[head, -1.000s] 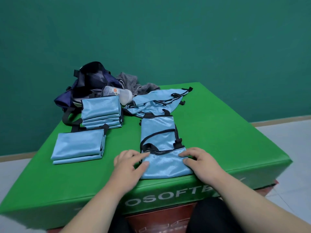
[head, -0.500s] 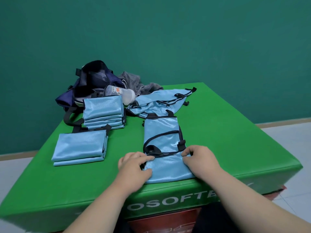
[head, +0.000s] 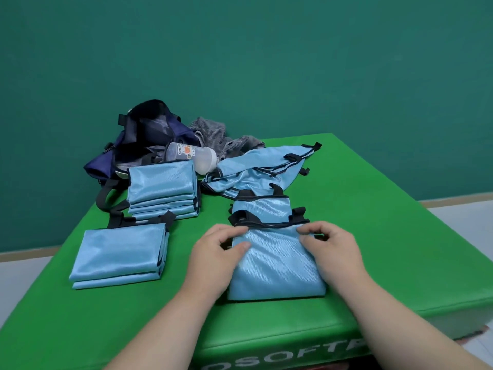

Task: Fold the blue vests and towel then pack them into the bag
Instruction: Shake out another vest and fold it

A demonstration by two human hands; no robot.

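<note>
Near the front of the green mat (head: 373, 236), the left hand (head: 216, 253) and right hand (head: 332, 249) each pinch one side of the blue vest (head: 272, 268), which looks light, soft and slippery, probably best held at its folded edge.

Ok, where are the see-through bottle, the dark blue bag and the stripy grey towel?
Clear plastic bottle (head: 186, 156): head view, middle of its body.
Dark blue fabric bag (head: 101, 166): head view, outer left side.
Grey striped cloth towel (head: 210, 129): head view, crumpled top.
</note>
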